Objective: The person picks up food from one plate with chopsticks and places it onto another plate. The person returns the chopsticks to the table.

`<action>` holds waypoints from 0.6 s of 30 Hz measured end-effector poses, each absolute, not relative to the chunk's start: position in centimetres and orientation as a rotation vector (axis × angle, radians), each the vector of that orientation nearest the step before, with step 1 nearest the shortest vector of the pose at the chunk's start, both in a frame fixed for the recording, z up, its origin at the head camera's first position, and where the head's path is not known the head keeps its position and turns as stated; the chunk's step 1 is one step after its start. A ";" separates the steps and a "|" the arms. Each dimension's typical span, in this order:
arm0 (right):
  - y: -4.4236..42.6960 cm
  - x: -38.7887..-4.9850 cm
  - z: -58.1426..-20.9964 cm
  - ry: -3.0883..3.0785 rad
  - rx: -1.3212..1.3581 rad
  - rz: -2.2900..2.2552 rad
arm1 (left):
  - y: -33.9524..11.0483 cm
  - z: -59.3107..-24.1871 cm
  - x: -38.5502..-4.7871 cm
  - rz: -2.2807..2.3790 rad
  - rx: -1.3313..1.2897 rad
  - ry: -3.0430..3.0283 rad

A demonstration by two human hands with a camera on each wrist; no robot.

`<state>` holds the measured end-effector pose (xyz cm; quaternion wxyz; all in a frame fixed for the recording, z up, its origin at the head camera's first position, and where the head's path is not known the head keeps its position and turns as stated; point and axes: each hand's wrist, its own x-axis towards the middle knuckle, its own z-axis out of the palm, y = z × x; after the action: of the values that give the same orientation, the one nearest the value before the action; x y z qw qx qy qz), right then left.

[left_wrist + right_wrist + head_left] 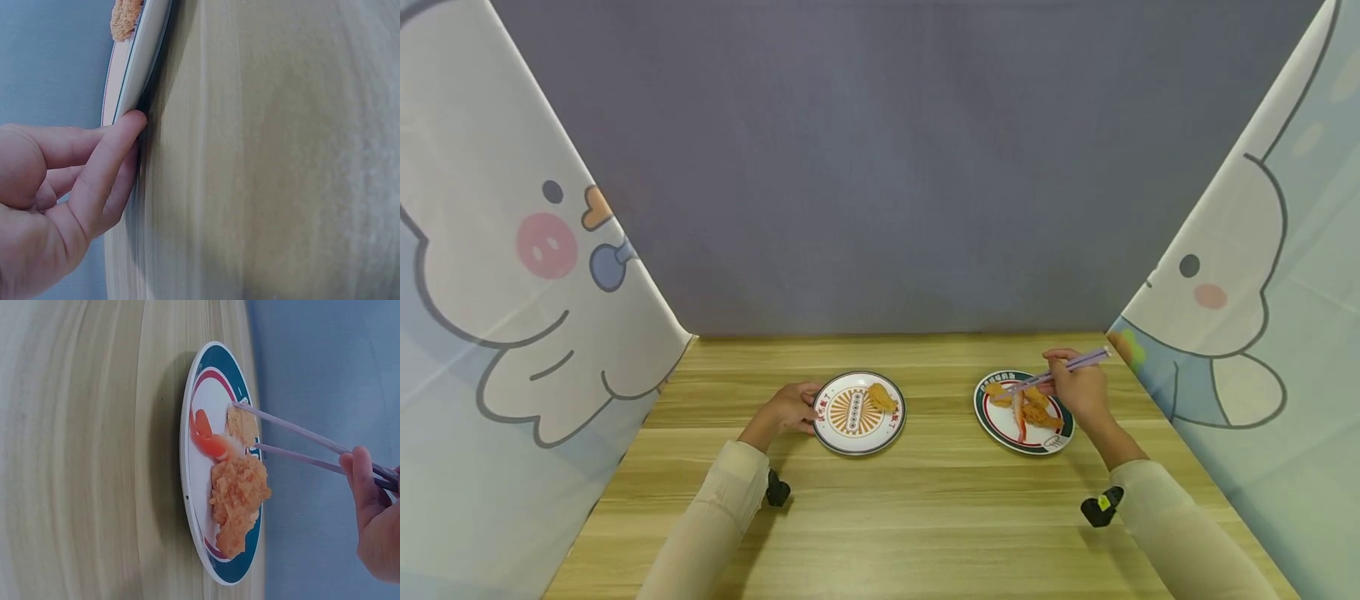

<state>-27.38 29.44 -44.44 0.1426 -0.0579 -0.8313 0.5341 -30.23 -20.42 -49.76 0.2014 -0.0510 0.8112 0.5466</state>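
Observation:
My left hand (792,406) pinches the left rim of a white plate (827,433) with an orange sunburst print; in the left wrist view the thumb and fingers hold its edge. One golden fried piece (882,398) lies on that plate's right side. My right hand (1078,387) holds lilac chopsticks (1078,361), their tips spread apart over a second plate (988,425) with a green rim. On this plate are a crumbed piece (242,427) by the chopstick tips, a shrimp with an orange tail (212,444), and a larger fried piece (240,487).
Both plates stand apart on a wood-grain table (925,517). A grey cloth wall (880,167) rises behind the table, with cartoon-printed cloths (1225,333) at both sides. Each wrist wears a small black camera (777,489).

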 end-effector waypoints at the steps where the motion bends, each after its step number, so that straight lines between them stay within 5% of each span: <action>1: 29.4 -27.4 -44.5 -2.395 -0.169 1.542 | -20.4 -49.9 -30.2 1.529 -0.143 2.266; 18: 30.1 -27.1 -44.6 -2.295 -0.189 1.605 | -20.4 -49.6 -30.1 1.525 -0.163 2.258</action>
<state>-27.12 30.06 -44.58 0.1664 -0.0665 -0.8062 0.5639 -30.08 -20.37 -49.56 0.2043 -0.0584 0.8098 0.5469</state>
